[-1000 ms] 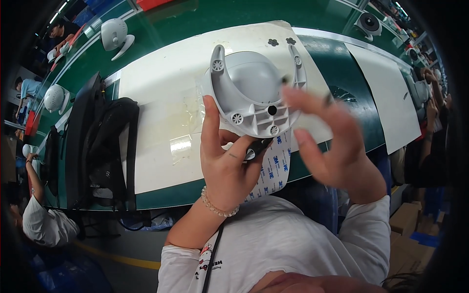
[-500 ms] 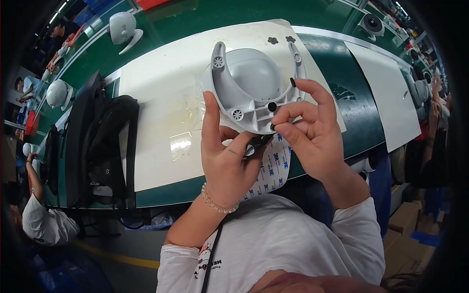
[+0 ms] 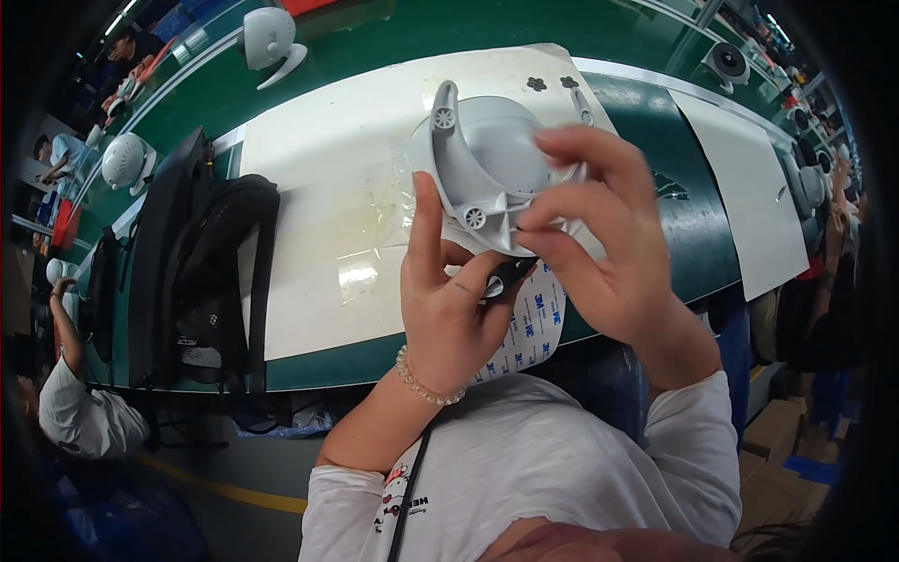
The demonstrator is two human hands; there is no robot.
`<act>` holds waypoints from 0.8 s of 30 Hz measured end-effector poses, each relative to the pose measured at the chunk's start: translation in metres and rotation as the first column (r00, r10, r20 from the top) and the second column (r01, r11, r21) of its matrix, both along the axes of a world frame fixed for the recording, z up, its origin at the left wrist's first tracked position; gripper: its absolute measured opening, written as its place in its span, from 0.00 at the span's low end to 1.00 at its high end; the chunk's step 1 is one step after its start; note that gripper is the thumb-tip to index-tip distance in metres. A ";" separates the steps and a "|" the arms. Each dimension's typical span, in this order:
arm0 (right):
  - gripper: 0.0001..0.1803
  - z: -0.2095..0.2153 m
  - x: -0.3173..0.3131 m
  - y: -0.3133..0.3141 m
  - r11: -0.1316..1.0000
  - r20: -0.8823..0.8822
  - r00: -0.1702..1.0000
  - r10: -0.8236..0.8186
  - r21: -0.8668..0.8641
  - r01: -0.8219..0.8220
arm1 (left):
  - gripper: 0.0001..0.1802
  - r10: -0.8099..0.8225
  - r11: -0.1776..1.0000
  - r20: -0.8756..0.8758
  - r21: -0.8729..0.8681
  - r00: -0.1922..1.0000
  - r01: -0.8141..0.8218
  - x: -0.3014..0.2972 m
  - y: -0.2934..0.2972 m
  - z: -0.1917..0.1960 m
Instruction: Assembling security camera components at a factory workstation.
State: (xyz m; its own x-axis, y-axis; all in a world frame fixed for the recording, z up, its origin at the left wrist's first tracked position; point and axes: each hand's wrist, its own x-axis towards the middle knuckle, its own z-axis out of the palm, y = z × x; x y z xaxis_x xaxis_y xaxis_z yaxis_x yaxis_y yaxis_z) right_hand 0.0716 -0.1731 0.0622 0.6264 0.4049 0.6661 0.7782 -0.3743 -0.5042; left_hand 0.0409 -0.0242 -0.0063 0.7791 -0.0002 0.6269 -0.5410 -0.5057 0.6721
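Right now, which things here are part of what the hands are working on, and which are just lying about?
In hand:
- grey plastic housing, held by left hand and right hand
- strip of backing paper under the hands
- dark tool in left hand

Lying about:
- black backpack
- white mat
- white fan-like units
- clear film

Fan housing held above mat — backpack left, paper sheet right.

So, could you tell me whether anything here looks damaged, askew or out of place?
Nothing stands out. Both the left hand and right hand hold the grey plastic housing above the white mat; it looks intact.
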 end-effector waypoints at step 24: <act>0.11 -0.029 -0.028 -0.011 0.993 0.083 0.995 -0.060 -0.095 0.067 | 0.20 -0.145 0.987 0.008 -0.071 0.989 0.146 -0.008 0.010 -0.002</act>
